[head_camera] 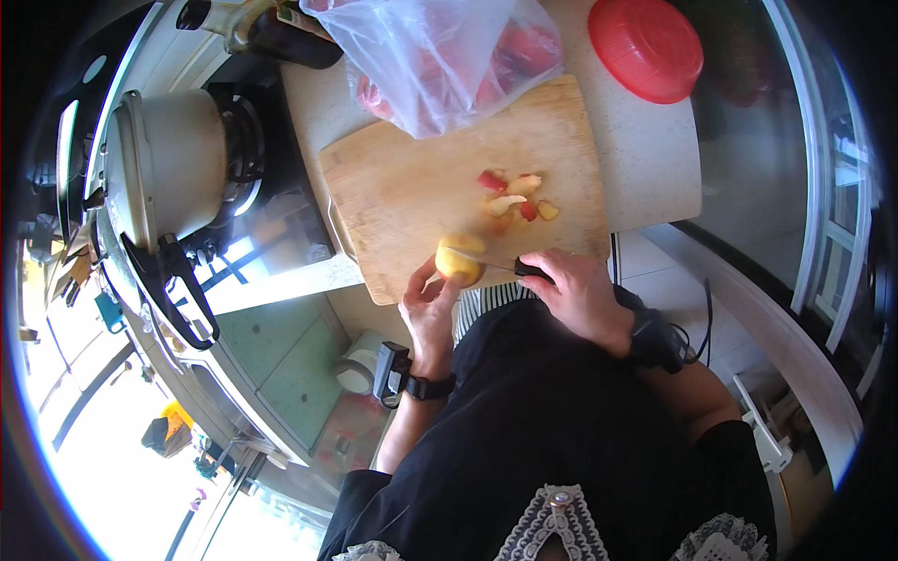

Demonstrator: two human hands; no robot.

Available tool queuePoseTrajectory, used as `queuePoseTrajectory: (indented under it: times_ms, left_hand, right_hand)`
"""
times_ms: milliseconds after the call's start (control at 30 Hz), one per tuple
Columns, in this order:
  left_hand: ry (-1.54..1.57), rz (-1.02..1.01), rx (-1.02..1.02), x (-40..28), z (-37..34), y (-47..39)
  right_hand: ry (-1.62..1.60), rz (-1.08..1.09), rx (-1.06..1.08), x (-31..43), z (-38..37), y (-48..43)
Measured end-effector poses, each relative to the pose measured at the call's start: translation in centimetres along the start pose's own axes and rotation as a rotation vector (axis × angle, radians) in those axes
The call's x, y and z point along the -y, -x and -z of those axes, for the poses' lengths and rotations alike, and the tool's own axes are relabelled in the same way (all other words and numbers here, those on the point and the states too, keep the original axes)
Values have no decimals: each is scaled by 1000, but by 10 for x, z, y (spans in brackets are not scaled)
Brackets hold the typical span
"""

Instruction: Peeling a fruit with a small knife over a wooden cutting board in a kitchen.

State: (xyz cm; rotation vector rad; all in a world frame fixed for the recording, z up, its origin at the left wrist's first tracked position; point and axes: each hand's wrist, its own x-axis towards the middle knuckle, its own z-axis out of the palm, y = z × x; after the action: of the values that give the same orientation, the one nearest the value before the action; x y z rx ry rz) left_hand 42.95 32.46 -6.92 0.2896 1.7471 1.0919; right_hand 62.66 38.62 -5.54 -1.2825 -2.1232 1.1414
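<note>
A peeled yellow fruit (pixel 452 263), perhaps an apple, is held in my left hand (pixel 429 298) over the near edge of a wooden cutting board (pixel 414 189). My right hand (pixel 579 298) grips the black handle of a knife (pixel 499 263). The knife's blade lies against the upper side of the fruit, pointing left. Farther up the board is a small heap of red and yellow peel pieces (pixel 523 198). Part of the fruit's underside is hidden by my left fingers.
A translucent plastic bag (pixel 435 63) of red fruit rests on the board's far edge. A red plastic basin (pixel 649 52) stands at the far right of the counter. To the left, a pressure cooker (pixel 175 161) sits on the gas stove. Behind it lies a dark bottle (pixel 291 38).
</note>
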Motion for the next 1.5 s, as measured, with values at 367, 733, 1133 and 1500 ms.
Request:
queuePoseTrajectory:
  times_ms: [367,733,1133,1500]
  left_hand:
    - [-40,-1,-16,-2,-2,-2]
    - [-31,12,-38,-3,-4,-1]
    - [-71,1,-19,0,-3,-3]
    - [-196,60,63,9,-3,-5]
  right_hand:
    - [79,22,-27,-1,-3,-9]
    - [-73,-103,43,-11,1,-12]
    - [-294,-462,263,-29,-19,-13]
    - [-802,-796,196,-37,27,0]
